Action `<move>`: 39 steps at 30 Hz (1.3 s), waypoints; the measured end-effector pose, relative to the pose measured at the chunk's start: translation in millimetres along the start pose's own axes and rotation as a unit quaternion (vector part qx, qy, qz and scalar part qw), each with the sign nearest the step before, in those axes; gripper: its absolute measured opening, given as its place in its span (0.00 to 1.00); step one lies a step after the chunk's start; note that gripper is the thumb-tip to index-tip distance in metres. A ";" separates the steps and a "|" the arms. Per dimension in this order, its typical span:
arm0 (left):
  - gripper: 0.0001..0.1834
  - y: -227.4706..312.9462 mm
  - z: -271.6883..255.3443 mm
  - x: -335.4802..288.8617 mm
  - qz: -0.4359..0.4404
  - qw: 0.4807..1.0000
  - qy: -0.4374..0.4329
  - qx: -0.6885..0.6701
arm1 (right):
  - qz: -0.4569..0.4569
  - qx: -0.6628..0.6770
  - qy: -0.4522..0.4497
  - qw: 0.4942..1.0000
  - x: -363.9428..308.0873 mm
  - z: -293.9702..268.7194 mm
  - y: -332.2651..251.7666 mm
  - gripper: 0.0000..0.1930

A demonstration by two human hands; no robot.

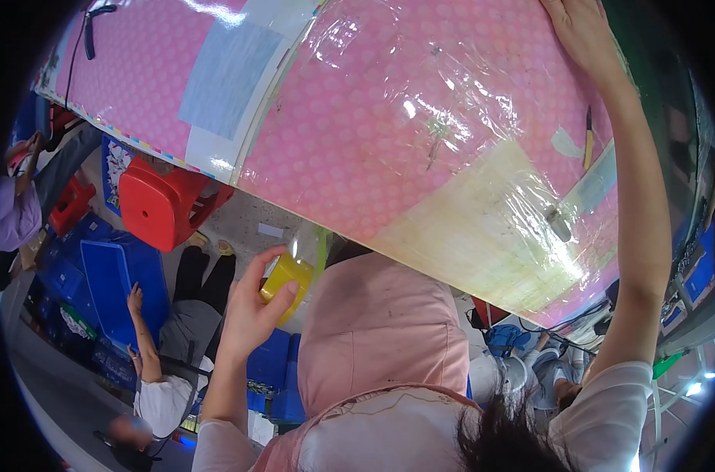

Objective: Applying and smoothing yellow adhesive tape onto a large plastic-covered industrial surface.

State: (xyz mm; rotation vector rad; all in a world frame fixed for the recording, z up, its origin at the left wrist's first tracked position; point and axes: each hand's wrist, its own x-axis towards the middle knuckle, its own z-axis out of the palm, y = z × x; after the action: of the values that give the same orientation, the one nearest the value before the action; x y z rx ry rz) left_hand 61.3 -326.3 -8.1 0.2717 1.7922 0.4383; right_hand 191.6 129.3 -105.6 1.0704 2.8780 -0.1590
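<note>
My left hand [251, 311] is below the table's near edge, its thumb and fingers closed around a yellow roll of tape [288, 275]. A translucent yellow-green strip [323, 245] stands up beside the roll near the edge. My right arm stretches far across the right side of the table. My right hand [584, 35] lies there with fingers extended, holding nothing I can see; its fingertips are cut off by the picture's top. Under both is the tabletop [357, 141], covered with pink dotted sheet and shiny, wrinkled clear film. A slim yellow-handled tool with a dark tip [589, 141] lies near my right forearm.
A beige patch [467, 212] and a small dark object [559, 224] are on the near right tabletop. At the far left lies a black tool with a cord [90, 35]. A red stool [157, 204] and blue bins [109, 271] stand left, near a seated person [168, 393].
</note>
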 end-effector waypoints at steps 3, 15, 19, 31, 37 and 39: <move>0.27 -5.2 2.5 5.3 0.015 1.000 0.002 -0.011 | -0.011 -0.023 -0.002 1.000 -1.2 2.2 2.8 0.40; 0.26 -24.3 9.2 25.6 0.070 0.997 0.011 -0.011 | -0.054 -0.069 0.013 0.996 -24.3 9.6 -32.3 0.38; 0.26 -31.1 7.4 30.0 0.076 0.997 -0.005 -0.012 | -0.074 0.017 0.057 0.995 -71.9 22.8 -89.0 0.43; 0.26 -39.9 8.9 38.8 0.087 0.995 -0.039 -0.042 | -0.179 0.185 -0.041 0.965 -200.2 10.1 -204.5 0.41; 0.26 -44.5 8.4 31.8 0.069 0.993 -0.041 -0.084 | -0.121 0.124 0.080 0.982 -130.9 20.5 -133.2 0.36; 0.26 -41.0 11.2 36.0 0.072 0.994 -0.036 -0.079 | -0.086 0.113 0.123 0.982 -125.1 19.0 -130.2 0.36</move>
State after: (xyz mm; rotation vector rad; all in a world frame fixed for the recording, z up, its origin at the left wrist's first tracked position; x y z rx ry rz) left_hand 64.5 -347.0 -59.8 0.3030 1.6637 0.6629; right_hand 201.4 -52.0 -102.6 0.9300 3.2392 -0.3985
